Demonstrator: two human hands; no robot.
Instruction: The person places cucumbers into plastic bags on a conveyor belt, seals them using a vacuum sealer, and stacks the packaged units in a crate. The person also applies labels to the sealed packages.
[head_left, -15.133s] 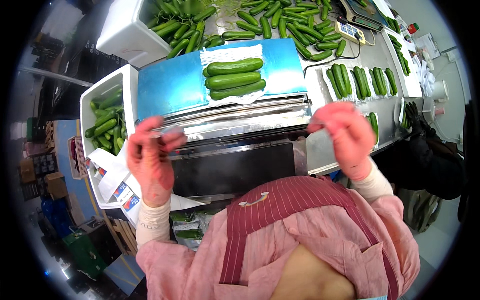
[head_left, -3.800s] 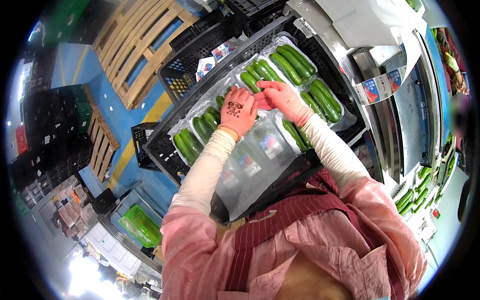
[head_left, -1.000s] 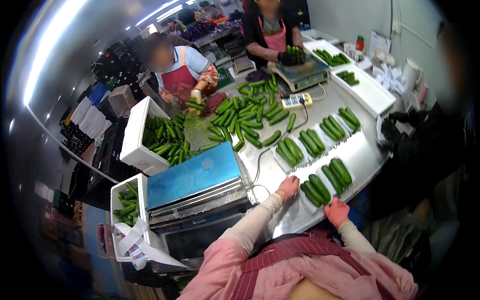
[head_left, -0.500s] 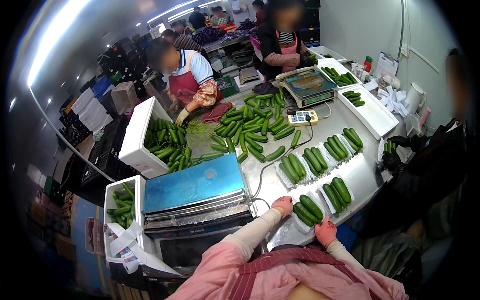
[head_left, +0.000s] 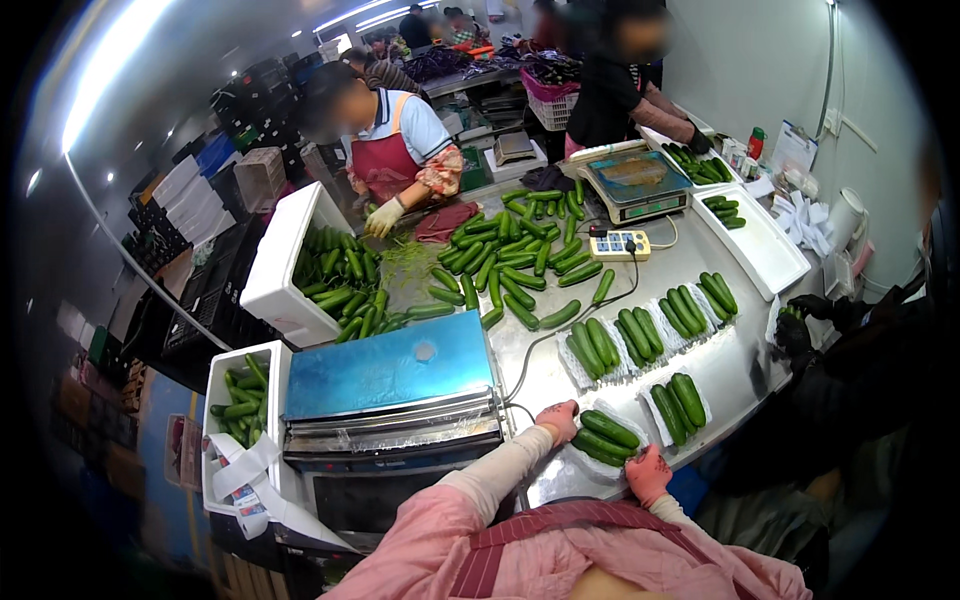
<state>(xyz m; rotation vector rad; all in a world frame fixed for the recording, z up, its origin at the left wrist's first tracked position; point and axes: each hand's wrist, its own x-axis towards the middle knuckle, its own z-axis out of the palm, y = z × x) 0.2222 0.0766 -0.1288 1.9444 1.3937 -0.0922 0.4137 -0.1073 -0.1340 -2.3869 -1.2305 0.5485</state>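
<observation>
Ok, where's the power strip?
Head view, right of centre: the power strip lies on the metal table, in front of the scale, right of the loose cucumbers.

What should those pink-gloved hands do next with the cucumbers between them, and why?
Perhaps gently lift the cucumber bundle and bring it left toward the blue plate. The left hand and right hand are at its opposite ends, and the plate is on that side.
</observation>
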